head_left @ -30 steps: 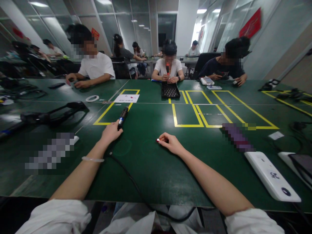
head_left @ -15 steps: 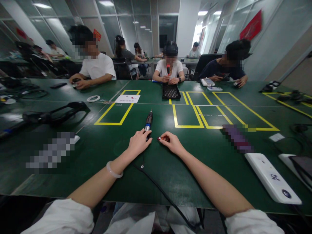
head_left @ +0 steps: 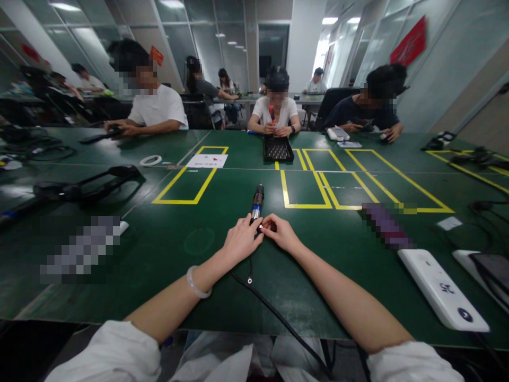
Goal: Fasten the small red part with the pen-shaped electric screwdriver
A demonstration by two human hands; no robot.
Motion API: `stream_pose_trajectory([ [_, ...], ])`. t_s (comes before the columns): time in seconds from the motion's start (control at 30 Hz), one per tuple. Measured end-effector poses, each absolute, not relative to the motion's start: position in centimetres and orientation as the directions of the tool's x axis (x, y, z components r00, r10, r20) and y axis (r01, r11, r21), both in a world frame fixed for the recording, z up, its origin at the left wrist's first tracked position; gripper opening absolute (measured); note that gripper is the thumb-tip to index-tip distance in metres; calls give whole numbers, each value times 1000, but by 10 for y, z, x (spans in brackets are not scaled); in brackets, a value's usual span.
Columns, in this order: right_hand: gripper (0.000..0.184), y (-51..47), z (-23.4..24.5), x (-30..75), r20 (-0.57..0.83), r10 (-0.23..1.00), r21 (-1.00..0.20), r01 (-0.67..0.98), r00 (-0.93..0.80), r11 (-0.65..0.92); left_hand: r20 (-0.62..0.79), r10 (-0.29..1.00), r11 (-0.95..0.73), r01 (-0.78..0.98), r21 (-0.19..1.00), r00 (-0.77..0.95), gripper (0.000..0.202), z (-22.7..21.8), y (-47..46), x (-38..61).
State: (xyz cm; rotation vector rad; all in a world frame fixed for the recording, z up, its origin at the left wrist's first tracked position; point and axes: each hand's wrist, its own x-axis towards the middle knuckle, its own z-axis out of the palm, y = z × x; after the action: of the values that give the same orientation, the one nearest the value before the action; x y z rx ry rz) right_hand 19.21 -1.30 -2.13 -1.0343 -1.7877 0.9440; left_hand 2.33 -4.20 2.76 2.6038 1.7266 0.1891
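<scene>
A dark electric screwdriver [head_left: 258, 197] with a blue band lies on the green table, its tip pointing away from me. My left hand [head_left: 242, 239] is closed round its rear part, which the fingers mostly hide. Close beside it, my right hand [head_left: 282, 233] pinches a small red and white piece [head_left: 261, 227], too small to name. The fingertips of both hands nearly meet at the screwdriver's rear end. From under my left hand a black cable [head_left: 278, 314] runs down over the table's near edge. A small metal ring [head_left: 249, 280] hangs on a thin lead beside that cable.
Yellow tape outlines [head_left: 306, 206] mark the table [head_left: 191, 297]. A white power bank [head_left: 441, 286] and a blurred purple thing [head_left: 387, 227] lie right. Left are a black frame-like device [head_left: 95, 183] and a white ring [head_left: 151, 160]. Across, a person works over a black tray [head_left: 279, 159].
My left hand has moved right with the screwdriver, up to my right hand, which has stayed in place. The ring and cable have shifted right too.
</scene>
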Motion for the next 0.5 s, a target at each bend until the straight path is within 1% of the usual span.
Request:
stream_pose_trajectory([
  [0.13,17,-13,-20,193,289,903,-889,262,-318,376,92,924,-381,916,129,371,50,27,-42,22],
  [0.23,18,-14,-18,193,282,903,-887,271,-325,374,90,927,-373,914,156,363,55,26,-42,21],
  [0.37,15,-15,-17,194,295,895,-876,279,-335,394,96,927,-374,912,168,363,61,27,-42,19],
  [0.5,14,-14,-19,193,307,896,-879,265,-319,396,107,930,-365,919,147,352,62,28,-42,20],
])
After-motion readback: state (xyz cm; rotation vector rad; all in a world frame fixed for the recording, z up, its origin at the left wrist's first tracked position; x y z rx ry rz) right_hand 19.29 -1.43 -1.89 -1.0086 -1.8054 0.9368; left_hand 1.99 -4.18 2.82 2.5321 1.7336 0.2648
